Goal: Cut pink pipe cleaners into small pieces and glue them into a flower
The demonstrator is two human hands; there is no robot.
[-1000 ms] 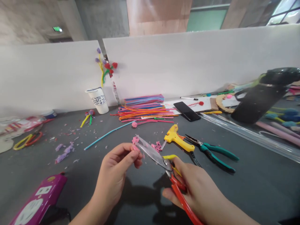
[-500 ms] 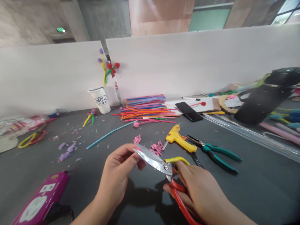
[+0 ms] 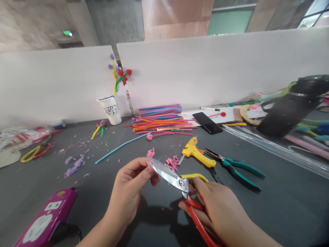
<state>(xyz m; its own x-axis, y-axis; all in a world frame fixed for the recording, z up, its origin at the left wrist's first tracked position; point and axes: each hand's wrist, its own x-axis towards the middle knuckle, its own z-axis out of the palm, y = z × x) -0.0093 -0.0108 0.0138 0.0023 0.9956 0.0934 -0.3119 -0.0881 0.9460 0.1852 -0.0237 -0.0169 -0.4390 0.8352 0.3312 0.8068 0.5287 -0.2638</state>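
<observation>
My right hand is wrapped round the red and yellow handles of a pair of scissors. Their blades are closed together and point up and left, with the tip against the fingertips of my left hand. Thumb and forefinger of that hand pinch a small pink pipe cleaner piece, mostly hidden behind the blades. Just beyond lie short pink pipe cleaner pieces in two small heaps on the dark table. A yellow glue gun rests right of them.
Green-handled pliers lie at right, near a phone and a black flask. Behind are bundled pipe cleaners and a paper cup. At left are a purple power strip, purple scraps and other scissors.
The scissor blades, slightly apart a second ago, have closed at my left fingertips. The pink piece, clearly visible before, is now mostly covered. The view has shifted slightly.
</observation>
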